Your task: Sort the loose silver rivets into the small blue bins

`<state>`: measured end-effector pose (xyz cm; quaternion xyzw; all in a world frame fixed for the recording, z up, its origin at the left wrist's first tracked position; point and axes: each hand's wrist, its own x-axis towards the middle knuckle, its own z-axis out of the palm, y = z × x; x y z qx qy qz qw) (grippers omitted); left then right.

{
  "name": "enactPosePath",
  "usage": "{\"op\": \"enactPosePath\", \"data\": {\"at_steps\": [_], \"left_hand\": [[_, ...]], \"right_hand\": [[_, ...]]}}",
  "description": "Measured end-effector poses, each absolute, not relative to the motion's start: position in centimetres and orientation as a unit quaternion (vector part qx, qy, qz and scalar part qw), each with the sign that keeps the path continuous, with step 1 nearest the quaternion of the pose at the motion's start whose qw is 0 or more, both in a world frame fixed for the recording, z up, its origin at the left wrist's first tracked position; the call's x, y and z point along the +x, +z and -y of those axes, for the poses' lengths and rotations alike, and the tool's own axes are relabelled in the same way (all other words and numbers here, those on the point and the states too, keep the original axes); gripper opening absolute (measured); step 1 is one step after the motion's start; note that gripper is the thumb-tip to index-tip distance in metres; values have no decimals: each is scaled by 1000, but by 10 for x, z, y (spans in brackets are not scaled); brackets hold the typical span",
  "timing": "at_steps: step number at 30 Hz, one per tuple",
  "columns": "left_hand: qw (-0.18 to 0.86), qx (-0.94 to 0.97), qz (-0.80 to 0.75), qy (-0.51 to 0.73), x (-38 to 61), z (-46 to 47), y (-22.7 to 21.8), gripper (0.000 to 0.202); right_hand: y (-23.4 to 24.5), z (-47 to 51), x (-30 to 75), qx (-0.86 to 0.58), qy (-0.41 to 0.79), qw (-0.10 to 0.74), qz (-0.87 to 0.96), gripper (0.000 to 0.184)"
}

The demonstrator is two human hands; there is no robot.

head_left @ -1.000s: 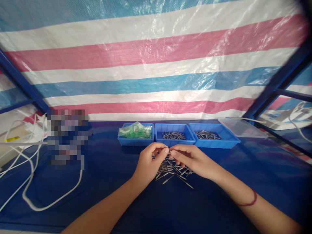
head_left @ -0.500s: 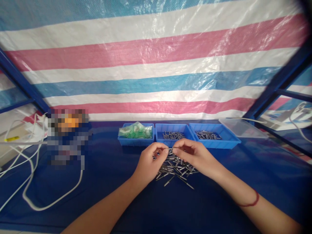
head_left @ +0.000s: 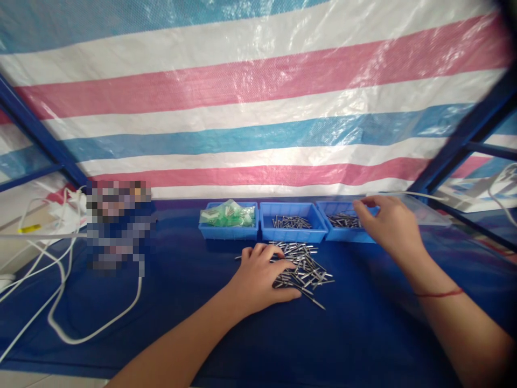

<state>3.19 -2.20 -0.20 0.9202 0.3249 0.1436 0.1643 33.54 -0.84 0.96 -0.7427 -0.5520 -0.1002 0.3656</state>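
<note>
Clock read from mid-view. Bare metal, smooth and shiny, on rivet-like pins [head_left: 309, 269] at 5. Molded plastic, smooth, mild sheen, for blue bins [head_left: 294, 235] at 8, 4 and 3. Crinkly glossy film on greenish bag [head_left: 229, 215] at 8. Clear-ish smooth plastic for translucent sheet [head_left: 430, 213] at 3. Woven plastic, creased, very glossy (glare streaks all over) for striped tarp [head_left: 258, 81] at 12. Smooth, softly reflective tabletop [head_left: 307, 350] at 6, can't tell base material. Smooth plastic-looking white cable [head_left: 72, 340] at 8.
</note>
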Motion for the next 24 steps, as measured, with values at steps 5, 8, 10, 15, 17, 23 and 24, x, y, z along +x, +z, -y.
{"op": "enactPosePath", "data": {"at_steps": [5, 8, 10, 15, 17, 23, 24], "left_hand": [[145, 918, -330, 168, 34, 20, -8, 18], [132, 913, -340, 180, 35, 19, -10, 19], [127, 911, -347, 181, 35, 18, -10, 21], [116, 913, -352, 173, 34, 18, -10, 17], [111, 914, -351, 172, 34, 18, -10, 17], [110, 894, -374, 221, 34, 18, -8, 20], [117, 888, -377, 235, 34, 18, -6, 20]], "right_hand": [[9, 9, 329, -715, -113, 378, 576, 26], [14, 14, 306, -676, -107, 393, 613, 24], [15, 17, 290, -637, -81, 399, 654, 23], [13, 26, 261, -549, 4, 384, 743, 21], [14, 29, 254, -523, 30, 368, 768, 19], [17, 36, 242, -451, 107, 274, 843, 18], [17, 37, 240, -450, 112, 270, 844, 18]]}}
